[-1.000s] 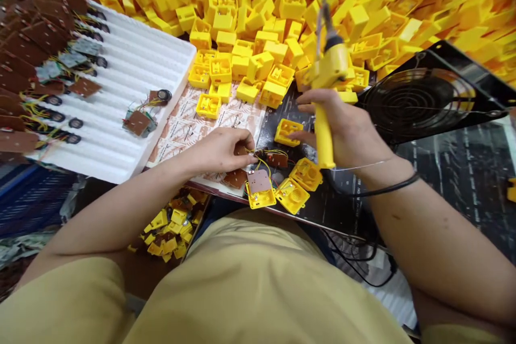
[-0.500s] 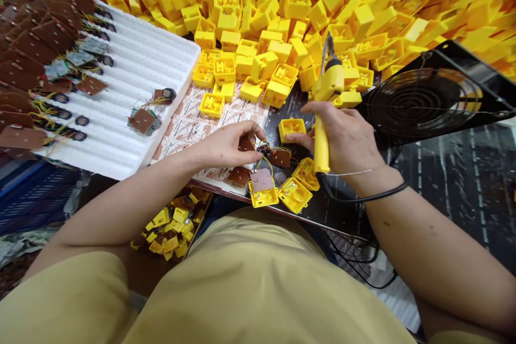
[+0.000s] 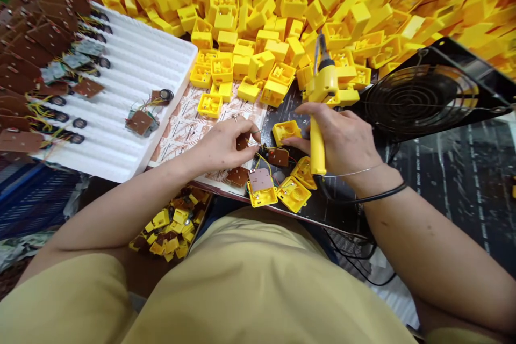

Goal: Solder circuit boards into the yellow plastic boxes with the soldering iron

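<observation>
My right hand (image 3: 342,134) grips the yellow handle of a soldering gun (image 3: 317,142), its metal tip pointing up and away. The thumb of that hand reaches a yellow plastic casing (image 3: 287,133) beside it. My left hand (image 3: 228,145) pinches thin wires (image 3: 258,145) between thumb and forefinger. Close by lies a small brown circuit board (image 3: 278,157) with yellow wires. In front of it, another board (image 3: 261,179) rests on an open yellow casing (image 3: 263,197). A yellow cover with a round grille (image 3: 294,194) lies to its right.
A large heap of yellow casings (image 3: 278,5) fills the back. On the left, a white foam tray (image 3: 133,54) bears brown boards (image 3: 24,75) with wired speakers. A black fan (image 3: 427,94) stands at right. Below the table edge sits a box of yellow parts (image 3: 173,228).
The yellow casing by my right thumb has tilted and shifted slightly left. My left fingers have moved a little up, still pinched. The whole view has shifted slightly.
</observation>
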`<state>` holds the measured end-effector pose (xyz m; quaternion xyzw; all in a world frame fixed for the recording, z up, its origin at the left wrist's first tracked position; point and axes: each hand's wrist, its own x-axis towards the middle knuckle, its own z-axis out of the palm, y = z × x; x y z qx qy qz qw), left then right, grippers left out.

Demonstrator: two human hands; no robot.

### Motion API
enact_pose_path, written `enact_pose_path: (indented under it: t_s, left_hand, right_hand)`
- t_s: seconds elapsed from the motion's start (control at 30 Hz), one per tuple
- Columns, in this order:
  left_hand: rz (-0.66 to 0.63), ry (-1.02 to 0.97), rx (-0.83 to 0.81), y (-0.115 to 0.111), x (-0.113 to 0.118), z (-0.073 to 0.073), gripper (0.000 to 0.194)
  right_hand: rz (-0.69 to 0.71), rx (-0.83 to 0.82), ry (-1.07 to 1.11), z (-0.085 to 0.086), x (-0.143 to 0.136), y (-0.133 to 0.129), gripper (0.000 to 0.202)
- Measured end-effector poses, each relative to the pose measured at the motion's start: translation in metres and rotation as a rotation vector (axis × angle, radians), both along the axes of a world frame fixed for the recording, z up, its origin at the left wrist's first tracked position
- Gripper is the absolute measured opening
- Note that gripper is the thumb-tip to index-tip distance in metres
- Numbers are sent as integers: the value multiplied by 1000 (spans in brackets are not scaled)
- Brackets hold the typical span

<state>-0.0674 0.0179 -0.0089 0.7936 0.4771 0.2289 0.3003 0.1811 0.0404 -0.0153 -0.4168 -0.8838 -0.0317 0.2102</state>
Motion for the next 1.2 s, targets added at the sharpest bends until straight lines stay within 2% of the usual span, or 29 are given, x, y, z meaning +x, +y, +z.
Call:
enact_pose_path:
  t_s: [0.1, 0.23, 0.37, 0.5, 0.57, 0.7, 0.87, 1.07, 1.17, 1.2]
  left_hand:
    - [-9, 18, 54, 2, -1, -3, 16]
    - [-18, 3, 100, 5, -4, -4, 16]
    - [38, -157, 63, 6, -3, -3, 14]
    - [82, -274, -83, 11, 8, -4, 17]
    - [78, -261, -86, 17, 17, -5, 15]
    - [12, -131, -37, 28, 36, -7, 11]
    - [-59, 64, 14, 31, 50, -7, 13]
    - [-161, 439, 227, 28, 46, 1, 18]
    - [-224, 508, 248, 26, 45, 8, 20]
    - [-232, 509, 241, 26, 45, 10, 20]
  right_hand:
    - [126, -61, 34, 5, 4, 2, 37]
    - [261, -154, 23, -1, 1, 10, 46]
    - [206, -120, 15, -11, -7, 7, 39]
    - [124, -71, 5, -12, -9, -15, 37]
    - [95, -56, 14, -10, -6, -27, 38]
    - [34, -46, 90, -4, 6, -48, 42]
    - [-55, -11, 362, 7, 24, -72, 34]
    - [41, 165, 375, 15, 38, -83, 23]
    - [87, 116, 374, 14, 49, -85, 17]
    - [89, 81, 381, 14, 52, -87, 22]
